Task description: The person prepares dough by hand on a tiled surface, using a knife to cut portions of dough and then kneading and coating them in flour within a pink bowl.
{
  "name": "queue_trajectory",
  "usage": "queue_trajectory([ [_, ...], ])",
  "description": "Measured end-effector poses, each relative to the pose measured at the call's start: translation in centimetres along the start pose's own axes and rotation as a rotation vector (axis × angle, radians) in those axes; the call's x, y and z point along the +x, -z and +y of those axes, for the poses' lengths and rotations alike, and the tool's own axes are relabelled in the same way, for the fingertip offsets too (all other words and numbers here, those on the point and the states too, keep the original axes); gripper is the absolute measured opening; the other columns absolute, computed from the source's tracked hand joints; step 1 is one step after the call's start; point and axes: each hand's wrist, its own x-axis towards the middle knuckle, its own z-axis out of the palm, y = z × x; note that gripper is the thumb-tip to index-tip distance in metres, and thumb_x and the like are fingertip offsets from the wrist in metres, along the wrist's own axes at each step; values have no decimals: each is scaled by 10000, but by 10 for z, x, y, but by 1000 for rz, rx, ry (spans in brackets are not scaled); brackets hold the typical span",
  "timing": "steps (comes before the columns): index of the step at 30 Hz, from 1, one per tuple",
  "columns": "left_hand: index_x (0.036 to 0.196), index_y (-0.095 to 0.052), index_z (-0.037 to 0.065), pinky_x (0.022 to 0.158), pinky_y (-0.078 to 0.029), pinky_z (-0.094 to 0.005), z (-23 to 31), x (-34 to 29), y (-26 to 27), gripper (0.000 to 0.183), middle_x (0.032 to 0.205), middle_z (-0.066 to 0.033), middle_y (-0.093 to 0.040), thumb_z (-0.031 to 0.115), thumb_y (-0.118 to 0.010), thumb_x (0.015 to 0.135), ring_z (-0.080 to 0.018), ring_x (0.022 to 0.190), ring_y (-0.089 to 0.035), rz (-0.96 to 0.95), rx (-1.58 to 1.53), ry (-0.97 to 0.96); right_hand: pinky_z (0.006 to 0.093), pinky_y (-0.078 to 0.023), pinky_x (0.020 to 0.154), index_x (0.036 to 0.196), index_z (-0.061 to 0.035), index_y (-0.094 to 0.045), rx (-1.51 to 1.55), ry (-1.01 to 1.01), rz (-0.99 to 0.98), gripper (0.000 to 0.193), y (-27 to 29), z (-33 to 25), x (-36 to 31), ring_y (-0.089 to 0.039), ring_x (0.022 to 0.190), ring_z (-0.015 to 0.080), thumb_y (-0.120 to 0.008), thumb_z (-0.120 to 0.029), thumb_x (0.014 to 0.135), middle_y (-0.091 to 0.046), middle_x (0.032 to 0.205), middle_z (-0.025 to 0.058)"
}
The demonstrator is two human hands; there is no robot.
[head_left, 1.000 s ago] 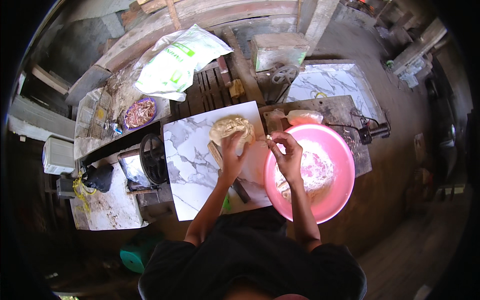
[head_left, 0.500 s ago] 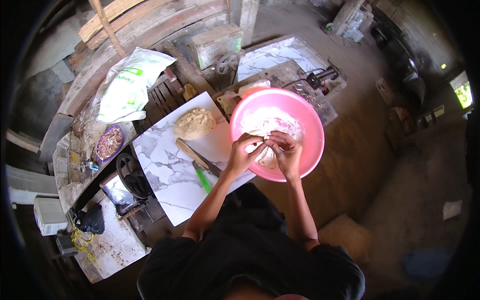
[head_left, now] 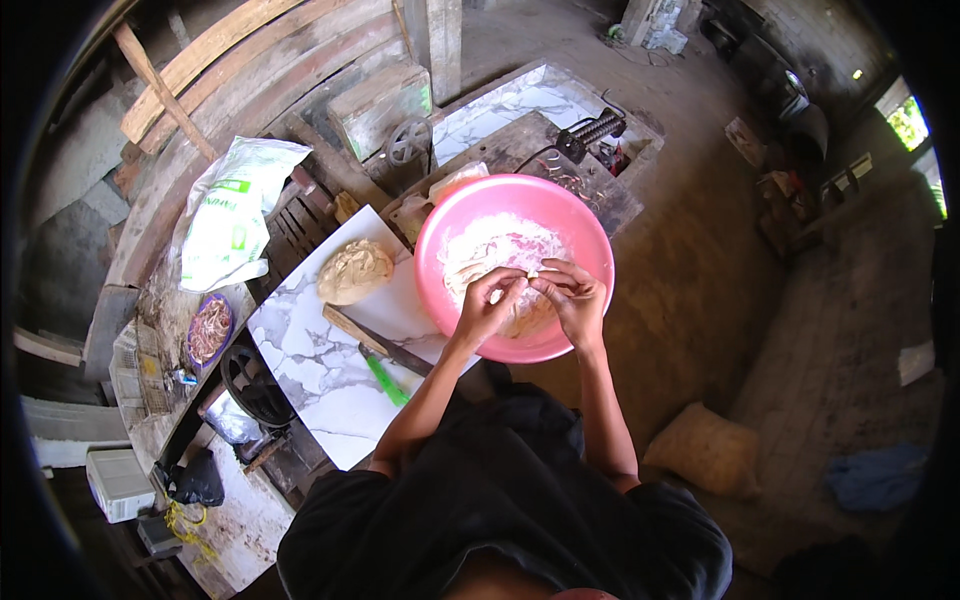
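Observation:
My left hand (head_left: 490,303) and my right hand (head_left: 573,303) meet above a pink basin (head_left: 603,235), fingertips pinched together. Between them is a small pale piece (head_left: 532,274) that looks like dough. White flour (head_left: 505,235) lies in the basin, with more pale dough partly hidden below my hands. Left of the basin, a large lump of dough (head_left: 355,272) rests on a marble-patterned board (head_left: 290,340). A wooden-handled knife (head_left: 357,329) lies on the board nearer me, its blade partly behind my left forearm. Beside it is a green-handled tool (head_left: 385,380).
A white sack (head_left: 230,215) and a purple-rimmed dish (head_left: 210,330) of stringy pinkish food are at the left. A black handwheel (head_left: 257,385) stands beside the board. Beyond the basin is a worn bench (head_left: 590,190) with a motor-like machine (head_left: 592,135). A tan sack (head_left: 705,450) lies lower right.
The view has shifted, so the basin and board sit further left in the picture. Both hands stay pinched together over the basin, now nearer its right side.

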Motion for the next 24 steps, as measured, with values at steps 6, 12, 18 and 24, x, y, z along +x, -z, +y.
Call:
queue_trajectory([
  [6, 933, -579, -21, 613, -411, -198, -5, 8, 1, 167, 809, -43, -593, 68, -559, 793, -67, 681, -505, 49, 13, 2, 218, -455, 637, 950, 16, -584, -101, -20, -72, 270, 5, 9, 16, -567, 700, 85, -657, -29, 695, -639, 759, 84],
  [12, 890, -580, -15, 578, -389, -188, -15, 8, -1, 139, 758, -24, -569, 92, -555, 804, -56, 644, -473, 100, 200, -44, 218, -457, 636, 954, 24, -575, -53, -34, -119, 264, 7, 25, 24, -564, 696, 82, -647, -16, 703, -635, 756, 83],
  [18, 936, -521, -18, 580, -366, -190, -12, 4, -14, 172, 729, 3, -511, 120, -521, 834, -53, 644, -438, 293, -98, 144, 209, -451, 665, 923, 23, -562, 116, -27, -35, 211, 3, 31, 23, -562, 734, 97, -624, 14, 722, -597, 796, 62],
  [24, 959, -502, 28, 623, -377, -208, -19, 9, -10, 190, 764, -15, -537, 188, -481, 860, -67, 673, -466, 511, -394, 184, 231, -471, 680, 951, 19, -525, 242, 2, 17, 201, 13, 40, 29, -563, 751, 115, -573, 32, 755, -588, 810, 62],
])
